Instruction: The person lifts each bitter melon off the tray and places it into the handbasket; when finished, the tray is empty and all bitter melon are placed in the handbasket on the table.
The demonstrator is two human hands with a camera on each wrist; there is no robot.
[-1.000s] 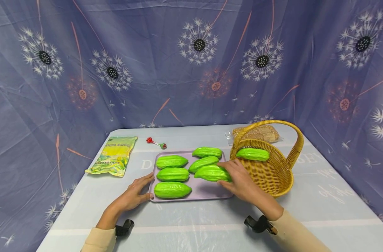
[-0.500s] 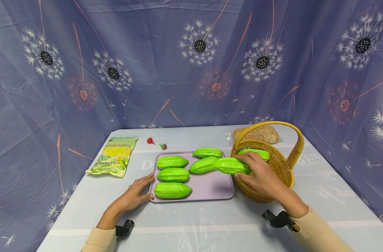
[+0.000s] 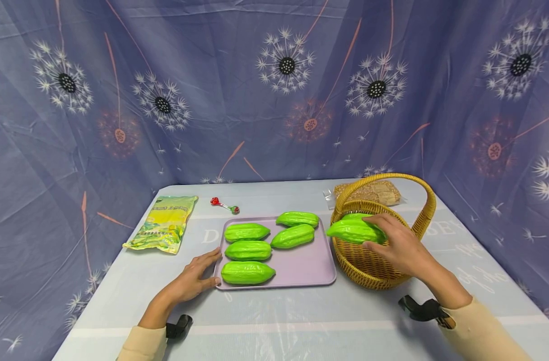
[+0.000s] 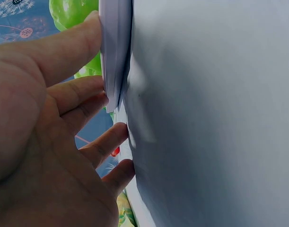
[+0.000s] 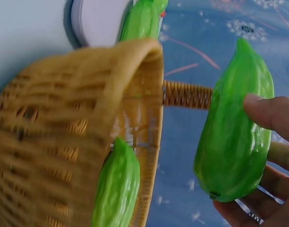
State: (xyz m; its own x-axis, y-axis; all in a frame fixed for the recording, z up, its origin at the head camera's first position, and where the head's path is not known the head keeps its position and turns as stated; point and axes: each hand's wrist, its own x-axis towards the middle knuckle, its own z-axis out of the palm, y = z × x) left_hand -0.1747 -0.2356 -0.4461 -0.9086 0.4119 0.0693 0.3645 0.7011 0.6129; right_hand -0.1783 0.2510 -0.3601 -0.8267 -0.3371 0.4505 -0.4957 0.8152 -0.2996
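My right hand (image 3: 394, 245) grips a green ridged bitter melon (image 3: 353, 231) above the mouth of the yellow wicker basket (image 3: 369, 281). In the right wrist view the thumb lies on one side of this bitter melon (image 5: 234, 132) and the fingers on the other. Another bitter melon (image 5: 117, 189) lies inside the basket, mostly hidden from the head camera. On the left, my left hand (image 3: 188, 278) touches the left edge of the lilac tray (image 3: 301, 271), its fingers fairly straight. Several bitter melons lie on the tray, three in a left column, two at upper right.
A yellow-green packet (image 3: 166, 223) lies at the table's left. Behind the tray is a small red and green candy-like item (image 3: 225, 205). A clear bag of brown food (image 3: 374, 192) lies behind the basket, whose tall handle (image 3: 425, 200) arches over its opening.
My right hand has carried the bitter melon rightward, from above the tray to over the basket. The basket's contents look the same, and my left hand stays at the tray's edge.
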